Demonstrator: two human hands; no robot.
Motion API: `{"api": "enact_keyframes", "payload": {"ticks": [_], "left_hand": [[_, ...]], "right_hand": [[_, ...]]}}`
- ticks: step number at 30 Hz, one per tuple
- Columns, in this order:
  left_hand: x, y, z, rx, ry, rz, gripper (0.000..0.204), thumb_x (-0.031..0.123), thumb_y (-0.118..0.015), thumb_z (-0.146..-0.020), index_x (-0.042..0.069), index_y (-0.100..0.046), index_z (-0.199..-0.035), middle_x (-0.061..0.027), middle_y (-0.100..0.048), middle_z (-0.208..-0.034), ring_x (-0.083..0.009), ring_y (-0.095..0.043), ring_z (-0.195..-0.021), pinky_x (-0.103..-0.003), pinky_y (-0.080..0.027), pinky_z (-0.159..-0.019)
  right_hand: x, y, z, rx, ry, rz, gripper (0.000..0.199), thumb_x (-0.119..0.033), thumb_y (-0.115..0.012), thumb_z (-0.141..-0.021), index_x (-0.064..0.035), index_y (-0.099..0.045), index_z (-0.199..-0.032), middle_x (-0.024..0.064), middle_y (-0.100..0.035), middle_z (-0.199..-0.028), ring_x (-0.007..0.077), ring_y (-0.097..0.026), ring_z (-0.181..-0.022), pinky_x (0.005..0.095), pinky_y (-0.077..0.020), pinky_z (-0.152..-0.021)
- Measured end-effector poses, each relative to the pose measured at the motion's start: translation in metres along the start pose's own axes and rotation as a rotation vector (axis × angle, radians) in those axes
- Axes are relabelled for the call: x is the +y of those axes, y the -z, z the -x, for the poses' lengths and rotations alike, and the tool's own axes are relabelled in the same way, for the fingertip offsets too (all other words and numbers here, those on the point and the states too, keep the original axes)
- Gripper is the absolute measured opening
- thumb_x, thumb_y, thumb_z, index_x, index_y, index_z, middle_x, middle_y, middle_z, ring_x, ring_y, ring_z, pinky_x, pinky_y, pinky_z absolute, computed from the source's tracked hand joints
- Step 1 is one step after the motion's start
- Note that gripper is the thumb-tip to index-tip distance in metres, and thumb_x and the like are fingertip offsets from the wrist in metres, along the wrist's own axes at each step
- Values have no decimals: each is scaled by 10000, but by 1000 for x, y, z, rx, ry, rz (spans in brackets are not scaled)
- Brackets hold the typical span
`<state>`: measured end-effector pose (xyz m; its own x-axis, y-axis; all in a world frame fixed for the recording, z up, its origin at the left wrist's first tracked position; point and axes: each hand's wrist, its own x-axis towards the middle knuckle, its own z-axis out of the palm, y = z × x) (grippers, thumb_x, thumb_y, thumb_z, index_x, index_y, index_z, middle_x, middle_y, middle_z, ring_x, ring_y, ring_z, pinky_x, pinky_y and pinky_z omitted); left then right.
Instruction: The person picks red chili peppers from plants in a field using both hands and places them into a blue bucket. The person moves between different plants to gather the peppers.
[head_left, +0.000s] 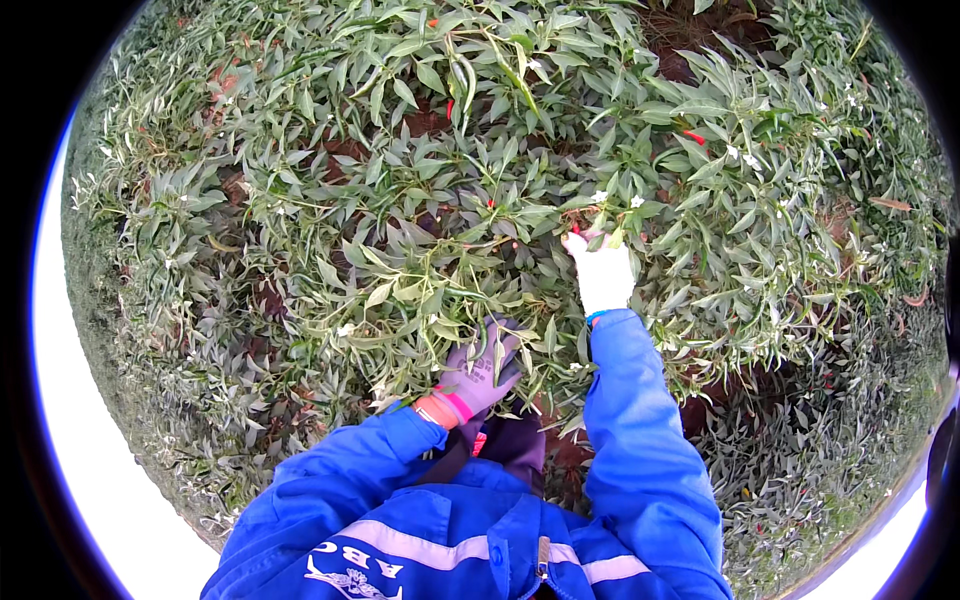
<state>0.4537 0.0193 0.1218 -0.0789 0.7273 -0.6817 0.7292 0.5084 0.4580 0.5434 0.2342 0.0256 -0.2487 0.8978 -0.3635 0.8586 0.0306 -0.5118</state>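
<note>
Seemingly reaching, the right hand [606,272] curls beside a red pepper [576,229]; the left hand [482,372], half-open, meets a green pepper [498,362]. Holds are unclear; careful pinching seems needed next.

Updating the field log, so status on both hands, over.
Left hand: gloved, close in, among pepper plants. Right hand: gloved, farther out, something red alongside. Leaves partly screen both.

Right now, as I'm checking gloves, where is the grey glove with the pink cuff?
In the head view, the grey glove is just below centre, on the left hand among green leaves, lower and further left than the right hand.
</note>
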Motion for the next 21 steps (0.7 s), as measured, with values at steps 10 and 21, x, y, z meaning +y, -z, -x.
{"api": "enact_keyframes", "payload": {"ticks": [10,21], "left_hand": [[-5,-10,2,33,-46,49,741,486,-565,-880,107,-349,-1479,-103,-334,-1509,-264,-333,-1397,-376,-368,-1068],[2,-5,6,289,-44,355,824,369,-598,-882,127,-182,-1552,-138,-380,-1484,-309,-398,-1362,-449,-403,-1036]], "right_hand": [[-37,72,14,-428,-45,-741,189,-238,-686,-869,-62,-656,-805,-24,-547,-606,65,-470,-532,241,-351,-506],[-58,96,60,-651,-140,-1046,151,-166,-614,-881,-26,-649,-837,30,-654,-777,55,-459,-531,221,-350,-486]]}}
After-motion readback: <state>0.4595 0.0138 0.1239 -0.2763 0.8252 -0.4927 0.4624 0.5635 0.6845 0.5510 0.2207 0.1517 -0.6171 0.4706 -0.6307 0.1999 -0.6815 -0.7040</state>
